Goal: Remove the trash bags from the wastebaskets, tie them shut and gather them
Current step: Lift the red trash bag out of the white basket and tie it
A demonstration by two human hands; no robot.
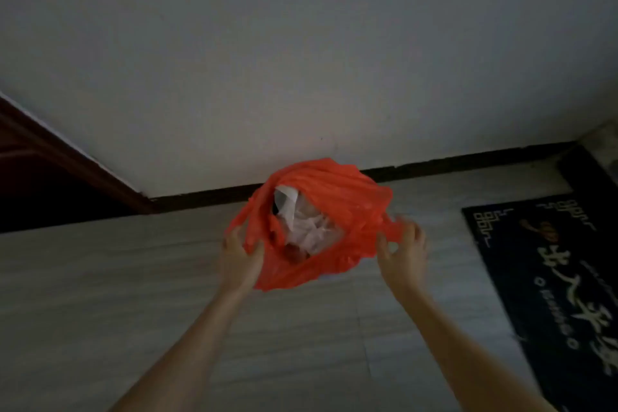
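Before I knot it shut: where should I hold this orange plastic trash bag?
Pinch the two loose rim flaps at opposite sides of the orange plastic trash bag, coming from above; its mouth gapes upward over white paper scraps.

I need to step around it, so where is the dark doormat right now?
In the head view the dark doormat lies on the floor at the far right, near the wall, just right of the right hand and the red trash bag.

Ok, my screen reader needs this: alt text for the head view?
Two hands hold an open red trash bag of crumpled paper above a tiled floor; the left hand grips one edge, the right hand the other.
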